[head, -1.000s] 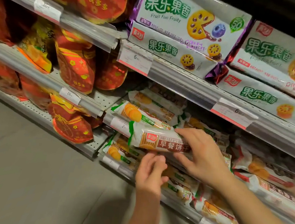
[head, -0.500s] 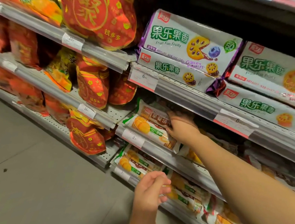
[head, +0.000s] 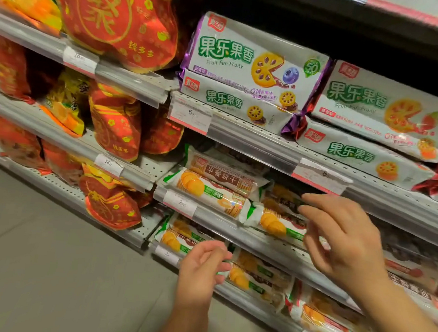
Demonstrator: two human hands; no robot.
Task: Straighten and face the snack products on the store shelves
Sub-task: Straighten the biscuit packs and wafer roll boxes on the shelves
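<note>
We see the brown biscuit pack (head: 222, 175) faced on its stack, our right hand (head: 343, 236) open beside the next packs (head: 279, 223), left hand (head: 202, 266) loosely curled, empty; lower rows remain.

Red bags (head: 119, 19) with gold characters and coin motifs, some yellow-orange. White boxes (head: 249, 63) with green lettering, purple ends, yellow biscuit and blueberry print; neighbour box (head: 389, 113) white, green text, orange-red fruit, red ends. Biscuit packs (head: 210, 191) white, green ends, brown band, orange rounds. Shelf rails (head: 254, 139) grey, tags (head: 190, 115) white-pink. Floor (head: 34, 269) grey.
</note>
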